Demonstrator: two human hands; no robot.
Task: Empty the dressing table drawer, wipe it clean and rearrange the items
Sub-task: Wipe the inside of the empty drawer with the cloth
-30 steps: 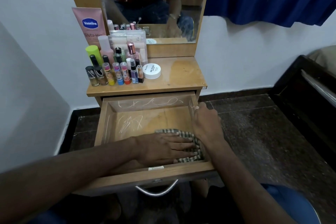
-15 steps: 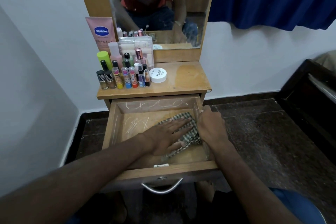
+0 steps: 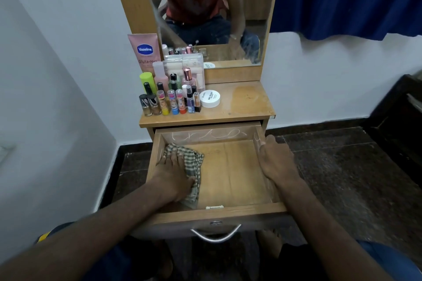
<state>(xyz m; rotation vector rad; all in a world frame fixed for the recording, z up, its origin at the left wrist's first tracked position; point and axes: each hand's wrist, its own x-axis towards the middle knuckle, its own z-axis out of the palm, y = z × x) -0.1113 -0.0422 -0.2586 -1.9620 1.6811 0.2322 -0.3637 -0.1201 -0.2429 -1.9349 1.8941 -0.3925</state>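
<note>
Now the left hand's fingers [image 3: 174,157] are lying flat and spread, pressing the checked green-and-white cloth [image 3: 190,166] into the left rear corner of the open wooden drawer [image 3: 230,210], having swept over from the right side; the right hand [image 3: 275,159] is gripping the right wall. Wiping looks nearly finished; the small cosmetic bottles [image 3: 170,100] are waiting on the tabletop [image 3: 249,100].

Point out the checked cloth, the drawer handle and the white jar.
checked cloth [image 3: 194,159], head view, on its bare right part beside the left hand.
drawer handle [image 3: 215,237], head view, on the middle of the metal bar.
white jar [image 3: 210,98], head view, on its lid.
</note>
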